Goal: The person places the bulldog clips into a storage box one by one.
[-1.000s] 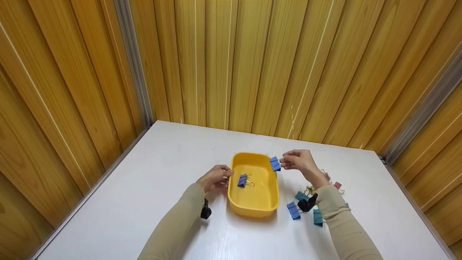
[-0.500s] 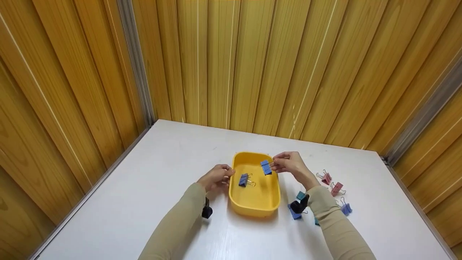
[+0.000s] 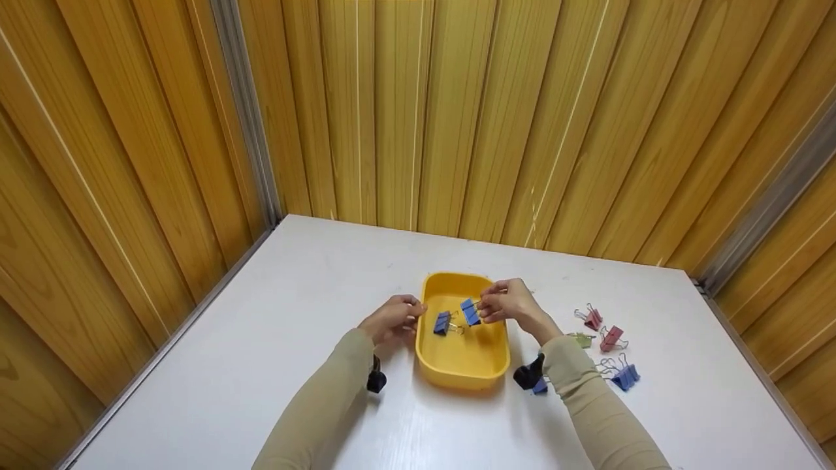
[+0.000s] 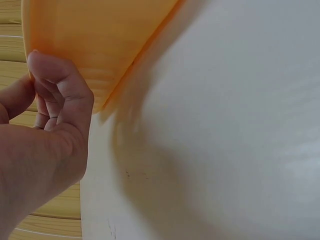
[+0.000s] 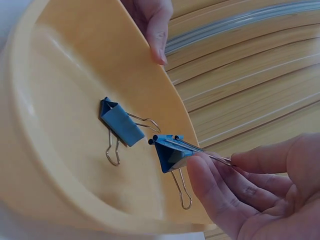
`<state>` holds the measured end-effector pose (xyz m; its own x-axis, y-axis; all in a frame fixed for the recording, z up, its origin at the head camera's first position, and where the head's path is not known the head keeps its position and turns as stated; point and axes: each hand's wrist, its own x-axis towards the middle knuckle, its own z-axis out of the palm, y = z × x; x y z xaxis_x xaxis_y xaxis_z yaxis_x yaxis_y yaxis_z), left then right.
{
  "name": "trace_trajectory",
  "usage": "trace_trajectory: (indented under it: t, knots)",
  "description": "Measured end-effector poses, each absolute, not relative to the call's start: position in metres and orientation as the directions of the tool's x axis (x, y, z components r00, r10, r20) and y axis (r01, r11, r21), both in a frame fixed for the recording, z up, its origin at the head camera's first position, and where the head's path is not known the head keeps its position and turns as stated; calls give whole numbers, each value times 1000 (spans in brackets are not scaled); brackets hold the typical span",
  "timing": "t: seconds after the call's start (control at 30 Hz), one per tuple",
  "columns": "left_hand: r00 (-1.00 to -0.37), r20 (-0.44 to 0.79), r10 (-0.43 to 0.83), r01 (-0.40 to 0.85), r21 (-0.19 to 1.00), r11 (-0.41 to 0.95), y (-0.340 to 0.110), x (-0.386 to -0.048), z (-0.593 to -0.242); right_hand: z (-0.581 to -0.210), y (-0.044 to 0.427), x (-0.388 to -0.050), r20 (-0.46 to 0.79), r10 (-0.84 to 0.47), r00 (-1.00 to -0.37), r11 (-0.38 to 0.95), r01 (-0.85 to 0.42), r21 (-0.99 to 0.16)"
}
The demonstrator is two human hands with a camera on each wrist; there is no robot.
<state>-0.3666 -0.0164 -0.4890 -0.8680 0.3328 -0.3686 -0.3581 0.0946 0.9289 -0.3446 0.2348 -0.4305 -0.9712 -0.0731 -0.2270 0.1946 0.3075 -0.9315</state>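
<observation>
A yellow plastic bin (image 3: pixel 462 360) stands on the white table. My left hand (image 3: pixel 394 316) pinches its left rim between thumb and fingers, as the left wrist view shows up close (image 4: pixel 55 105). Over the bin's inside, my right hand (image 3: pixel 513 305) holds a blue binder clip (image 3: pixel 470 312) by one wire handle; the other handle hangs free in the right wrist view. Another blue binder clip (image 3: pixel 442 323) lies on the bin floor, just left of the held one. Whether the held clip touches the bin floor is hard to tell.
Right of the bin lie loose binder clips: two red clips (image 3: pixel 612 339), a yellow-green clip (image 3: pixel 581 339) and a blue clip (image 3: pixel 626 377). Another blue clip (image 3: pixel 540 386) is partly hidden by the black wrist camera (image 3: pixel 529 372). Wood-patterned walls (image 3: pixel 457 130) enclose the table.
My right hand has carried the blue binder clip leftward from beyond the bin's right rim to over its inside. More clips on the right have come into sight. My left hand keeps its grip.
</observation>
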Motion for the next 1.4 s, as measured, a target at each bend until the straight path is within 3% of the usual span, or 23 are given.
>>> trace_trajectory:
  t: [0.23,0.47,0.9,1.13,1.4]
  knots:
    - [-861,-384,334,-375,922,93,-17,-366,-489,-435,228,-343,-224,-90,-970,337,182,-924]
    - [-855,-402,329,-390,915,104,-18,-367,-488,-426,235,-336,-139,-22,-990,509,109,-854]
    - [-867,-385,318,-381,921,77,-26,-362,-489,-414,309,-324,-43,106,-993,606,99,-789]
    - [-859,-398,323,-392,916,85,-29,-360,-488,-429,340,-313,91,143,-986,764,51,-643]
    - [-868,-363,340,-360,930,73,-27,-360,-492,-448,359,-299,27,154,-988,862,121,-491]
